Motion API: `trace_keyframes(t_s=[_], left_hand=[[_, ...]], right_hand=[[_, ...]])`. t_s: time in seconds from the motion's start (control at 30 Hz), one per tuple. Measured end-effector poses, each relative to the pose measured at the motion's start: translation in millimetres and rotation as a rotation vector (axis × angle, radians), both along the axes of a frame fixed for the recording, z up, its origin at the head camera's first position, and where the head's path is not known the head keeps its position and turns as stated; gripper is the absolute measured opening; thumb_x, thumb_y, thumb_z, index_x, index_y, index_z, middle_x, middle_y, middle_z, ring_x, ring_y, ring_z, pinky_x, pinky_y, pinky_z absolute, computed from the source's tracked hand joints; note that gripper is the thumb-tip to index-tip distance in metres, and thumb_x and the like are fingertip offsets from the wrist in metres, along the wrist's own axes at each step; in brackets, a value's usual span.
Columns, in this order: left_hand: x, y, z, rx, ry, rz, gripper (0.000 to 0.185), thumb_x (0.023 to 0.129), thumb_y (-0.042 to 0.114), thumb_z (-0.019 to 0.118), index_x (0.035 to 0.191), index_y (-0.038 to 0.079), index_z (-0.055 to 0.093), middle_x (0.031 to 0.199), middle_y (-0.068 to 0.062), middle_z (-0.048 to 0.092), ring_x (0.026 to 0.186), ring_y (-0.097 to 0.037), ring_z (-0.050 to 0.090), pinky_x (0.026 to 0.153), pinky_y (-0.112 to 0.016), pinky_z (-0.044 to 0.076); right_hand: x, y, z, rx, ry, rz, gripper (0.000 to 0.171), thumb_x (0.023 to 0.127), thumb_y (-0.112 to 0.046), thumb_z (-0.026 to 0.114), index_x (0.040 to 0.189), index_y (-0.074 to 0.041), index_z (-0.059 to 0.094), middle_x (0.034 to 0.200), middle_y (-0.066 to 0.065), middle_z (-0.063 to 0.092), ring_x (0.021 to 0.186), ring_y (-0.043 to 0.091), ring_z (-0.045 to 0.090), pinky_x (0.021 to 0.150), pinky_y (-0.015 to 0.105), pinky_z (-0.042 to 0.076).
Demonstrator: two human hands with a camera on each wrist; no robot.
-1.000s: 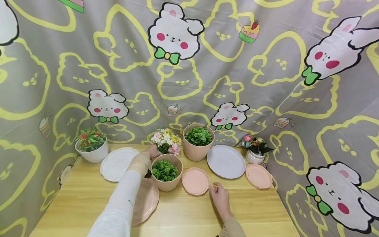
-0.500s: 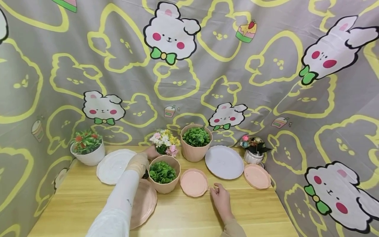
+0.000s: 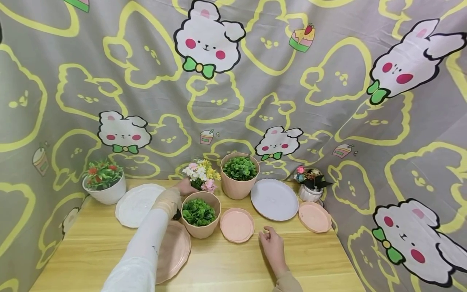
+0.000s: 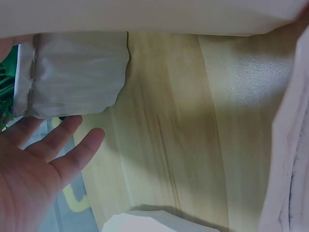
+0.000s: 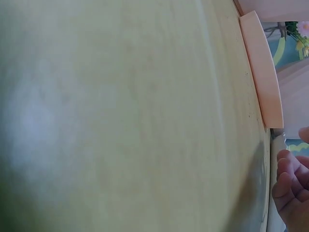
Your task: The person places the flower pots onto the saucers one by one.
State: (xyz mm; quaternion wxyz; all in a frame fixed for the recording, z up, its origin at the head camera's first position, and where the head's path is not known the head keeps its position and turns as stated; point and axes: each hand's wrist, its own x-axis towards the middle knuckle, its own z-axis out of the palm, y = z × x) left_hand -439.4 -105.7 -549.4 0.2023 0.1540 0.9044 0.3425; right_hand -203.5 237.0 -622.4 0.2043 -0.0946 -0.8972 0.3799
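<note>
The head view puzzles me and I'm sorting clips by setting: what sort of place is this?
Probably a staged tabletop set rather than a lived-in room: a cartoon rabbit cloth curtains all sides, and the wooden table holds only plant pots such as the front green one and empty saucers.

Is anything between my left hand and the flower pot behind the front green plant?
Nothing visible. The left hand is already at the flower pot, beside the front green plant.
</note>
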Motion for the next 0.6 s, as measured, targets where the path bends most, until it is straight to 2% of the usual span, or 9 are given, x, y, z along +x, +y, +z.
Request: trace_keyframes(t_s=[0.23,0.47,0.5,0.53,0.6], left_hand=[[0.1,-8,-0.8,0.002,0.012,-0.020,0.052,0.084,0.027,0.072,0.046,0.021,0.036,0.041,0.011,0.027,0.037,-0.004,0.021,0.042,-0.021,0.030],[7.8,-17,0.7,0.008,0.022,0.017,0.051,0.081,0.027,0.074,0.049,0.022,0.035,0.041,0.011,0.028,0.037,-0.005,0.026,0.043,-0.022,0.033],[9.6,-18,1.9,0.006,0.024,0.027,0.050,0.081,0.027,0.074,0.050,0.020,0.036,0.041,0.010,0.028,0.037,-0.006,0.027,0.044,-0.022,0.034],[11.5,-19,3.0,0.008,0.026,0.041,0.042,0.080,0.028,0.075,0.054,0.013,0.046,0.044,0.007,0.032,0.039,-0.007,0.029,0.045,-0.023,0.036],[15.0,-21,6.2,0.008,0.032,0.059,0.038,0.080,0.028,0.076,0.077,-0.006,0.060,0.058,-0.007,0.053,0.049,-0.010,0.044,0.050,-0.024,0.044]], right_hand=[[2.0,0,0.4,0.006,0.005,0.002,0.024,0.083,-0.007,0.073,0.103,0.005,0.068,0.061,-0.001,0.056,0.055,0.002,0.043,0.054,0.020,0.044],[4.2,2,1.1,0.019,0.027,0.002,0.024,0.083,-0.007,0.073,0.102,0.005,0.068,0.062,-0.001,0.058,0.055,0.001,0.043,0.054,0.021,0.045],[4.5,2,1.2,0.022,0.029,0.002,0.024,0.083,-0.007,0.073,0.102,0.005,0.068,0.062,-0.001,0.058,0.054,0.001,0.043,0.054,0.021,0.045],[4.9,2,1.3,0.024,0.028,0.001,0.024,0.082,-0.007,0.074,0.102,0.005,0.068,0.062,-0.001,0.058,0.054,0.001,0.043,0.054,0.021,0.045],[5.0,2,1.9,0.022,0.018,-0.001,0.024,0.083,-0.007,0.073,0.103,0.005,0.068,0.062,-0.001,0.058,0.055,0.001,0.043,0.055,0.021,0.045]])
